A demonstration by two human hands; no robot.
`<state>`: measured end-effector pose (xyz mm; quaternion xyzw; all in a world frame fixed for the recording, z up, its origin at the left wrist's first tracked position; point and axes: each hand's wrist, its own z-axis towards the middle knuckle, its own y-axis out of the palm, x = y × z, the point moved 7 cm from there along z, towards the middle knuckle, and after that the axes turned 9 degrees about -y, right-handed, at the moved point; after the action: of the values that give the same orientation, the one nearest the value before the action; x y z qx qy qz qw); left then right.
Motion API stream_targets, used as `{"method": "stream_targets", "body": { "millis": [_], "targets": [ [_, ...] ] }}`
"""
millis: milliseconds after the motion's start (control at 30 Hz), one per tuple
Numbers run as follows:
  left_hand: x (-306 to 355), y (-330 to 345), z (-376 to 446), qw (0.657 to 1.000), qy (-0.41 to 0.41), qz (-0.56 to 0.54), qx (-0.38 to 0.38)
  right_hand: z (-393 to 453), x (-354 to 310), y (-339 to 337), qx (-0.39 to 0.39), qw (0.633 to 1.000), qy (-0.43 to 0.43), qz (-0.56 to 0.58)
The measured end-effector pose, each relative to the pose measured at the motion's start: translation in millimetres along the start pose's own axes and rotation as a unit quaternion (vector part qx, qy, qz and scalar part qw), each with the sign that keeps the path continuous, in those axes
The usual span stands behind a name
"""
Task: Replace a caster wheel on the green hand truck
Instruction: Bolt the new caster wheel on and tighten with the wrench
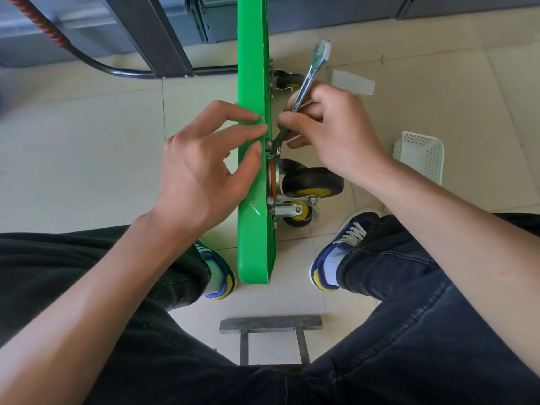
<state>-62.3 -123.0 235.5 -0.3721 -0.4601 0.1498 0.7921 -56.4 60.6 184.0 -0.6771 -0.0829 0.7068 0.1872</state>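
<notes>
The green hand truck (253, 141) stands on edge at frame centre. The left hand (204, 168) steadies it with straight fingers; the right hand (327, 133) grips a wrench (306, 83) seated by the caster wheel (312, 182). It could slip off the nut and tip the deck.

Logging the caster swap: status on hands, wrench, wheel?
Right hand grips silver combination wrench at caster bolt. Left hand steadies green plastic deck. Black-and-yellow caster wheel mounted. Nothing blocking.
</notes>
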Motion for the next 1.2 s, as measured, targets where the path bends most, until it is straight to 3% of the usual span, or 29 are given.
{"method": "stream_targets", "body": {
  "millis": [567, 1200],
  "targets": [
    [-2.0, 1.5, -8.6, 1.0, -0.006, -0.014, -0.014, 8.1, 12.8, 10.8, -0.014, 0.999, -0.025, -0.02],
    [-3.9, 4.0, -14.5, 1.0, -0.006, -0.019, -0.023, 28.0, 64.0, 33.3, -0.034, 0.975, 0.187, 0.117]
  ]
}}
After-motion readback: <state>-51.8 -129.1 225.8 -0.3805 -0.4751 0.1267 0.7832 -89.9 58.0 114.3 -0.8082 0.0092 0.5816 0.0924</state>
